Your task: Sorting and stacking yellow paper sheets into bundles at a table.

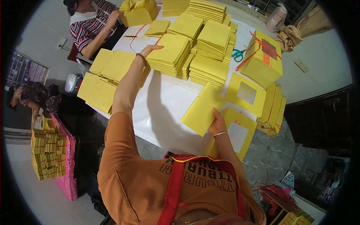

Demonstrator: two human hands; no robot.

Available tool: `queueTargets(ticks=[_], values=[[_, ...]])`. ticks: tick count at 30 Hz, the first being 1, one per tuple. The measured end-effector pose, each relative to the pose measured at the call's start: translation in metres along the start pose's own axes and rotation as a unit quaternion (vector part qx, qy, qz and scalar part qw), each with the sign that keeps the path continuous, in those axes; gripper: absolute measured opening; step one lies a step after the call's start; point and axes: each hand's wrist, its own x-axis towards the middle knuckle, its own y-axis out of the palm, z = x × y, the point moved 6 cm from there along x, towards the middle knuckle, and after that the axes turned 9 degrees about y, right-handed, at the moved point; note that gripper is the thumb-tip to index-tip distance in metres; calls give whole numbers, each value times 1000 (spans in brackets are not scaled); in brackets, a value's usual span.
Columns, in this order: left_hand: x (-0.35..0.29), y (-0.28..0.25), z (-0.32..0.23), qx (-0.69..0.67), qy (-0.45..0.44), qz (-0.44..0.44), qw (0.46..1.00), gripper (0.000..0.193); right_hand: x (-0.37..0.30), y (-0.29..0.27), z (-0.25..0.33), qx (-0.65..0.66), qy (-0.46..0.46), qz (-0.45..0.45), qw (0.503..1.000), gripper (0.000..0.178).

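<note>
In my right hand (217, 123) is a flat yellow folded paper piece (203, 108), pinched at its right edge and tilted over the white tabletop (165, 116). My left arm reaches far forward, and my left hand (150, 49) grips the far left corner of a stack of yellow folded paper (168, 52). One digit lies on top of that stack; the other fingers are mostly hidden. Beside my right hand lie a yellow sheet with a pale window (230, 90) and a second windowed yellow sheet (243, 150), partly covered by my wrist.
More yellow stacks (213, 37) crowd the table's far side; others (97, 92) line its left edge. Teal-handled scissors (237, 55) lie near a yellow box (264, 60) with red ribbon. Another person (93, 26) sits at far left. A pink-covered table (67, 157) holds yellow bundles.
</note>
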Motion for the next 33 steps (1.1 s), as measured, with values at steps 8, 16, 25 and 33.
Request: queueTargets(ticks=[8, 16, 25, 33], values=[[12, -8, 4, 69, 7, -3, 998, 37, -2, 6, 0, -9, -1, -4, 1000, 34], [6, 2, -7, 119, 65, 65, 989, 41, -7, 7, 4, -15, 0, 29, 999, 35], [-35, -53, -61, 240, 323, -245, 882, 34, -21, 15, 15, -24, -21, 15, 999, 36], [-159, 157, 40, 311, 321, 69, 892, 56, -38, 54, 27, -192, -27, 23, 981, 39]])
